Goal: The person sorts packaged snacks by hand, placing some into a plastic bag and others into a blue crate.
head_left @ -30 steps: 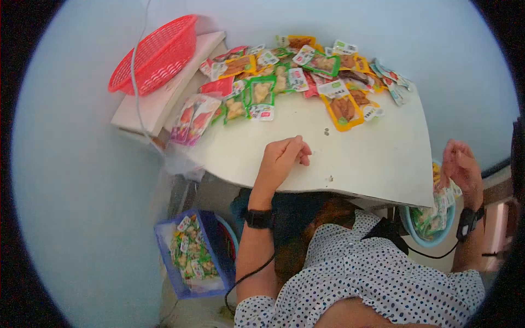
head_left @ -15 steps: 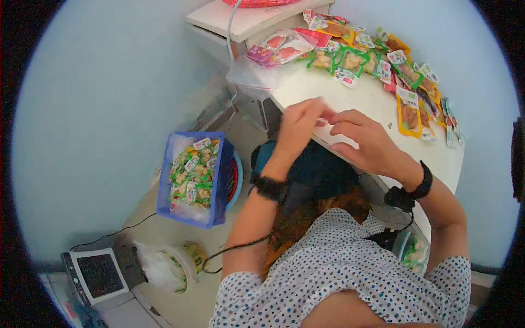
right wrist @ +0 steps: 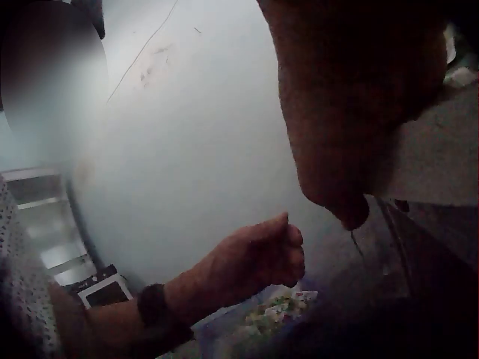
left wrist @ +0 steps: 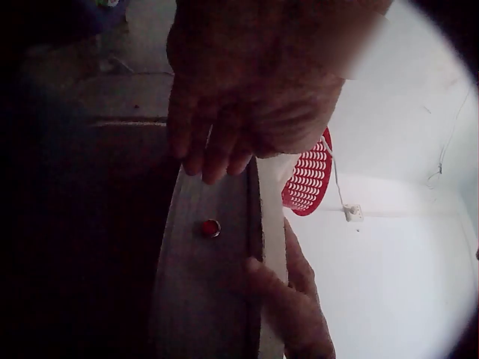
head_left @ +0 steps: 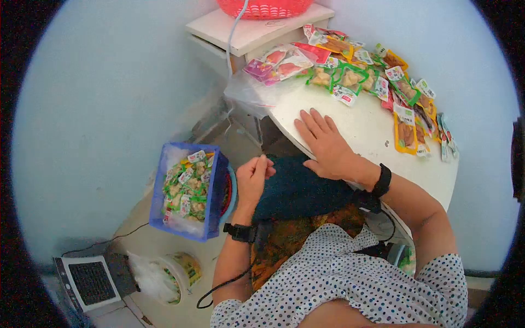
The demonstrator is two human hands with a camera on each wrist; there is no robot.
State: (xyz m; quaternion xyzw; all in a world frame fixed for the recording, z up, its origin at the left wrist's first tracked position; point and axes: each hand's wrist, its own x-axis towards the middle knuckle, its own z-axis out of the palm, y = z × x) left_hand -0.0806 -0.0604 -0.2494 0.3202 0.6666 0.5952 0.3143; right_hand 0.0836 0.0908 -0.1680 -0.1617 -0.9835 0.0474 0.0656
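My right hand (head_left: 331, 146) rests on the near edge of the white table (head_left: 355, 123), fingers straight and spread, thumb at the edge. Over the lap hangs my left hand (head_left: 253, 180), loosely curled and with nothing in it, beside a blue crate (head_left: 213, 205). Green-and-white food packets (head_left: 183, 188) fill that crate. In the left wrist view the left hand's fingers (left wrist: 213, 153) hang relaxed near the table's side. Beyond the right fingertips lie green-edged packets (head_left: 350, 79), yellow-edged packets (head_left: 406, 134) and a clear bag of purple-and-red packets (head_left: 284, 63).
A red plastic basket (head_left: 268, 10) sits on a white cabinet (head_left: 219, 27) at the back. Behind the crate shows the rim of a light-blue basin (head_left: 233, 191). A white bucket (head_left: 178, 279) and a black-and-white appliance (head_left: 93, 281) stand on the floor at lower left.
The view swung left towards the crate. Both hands came together at the table edge, then parted: the left dropped towards the crate, the right flattened onto the tabletop.
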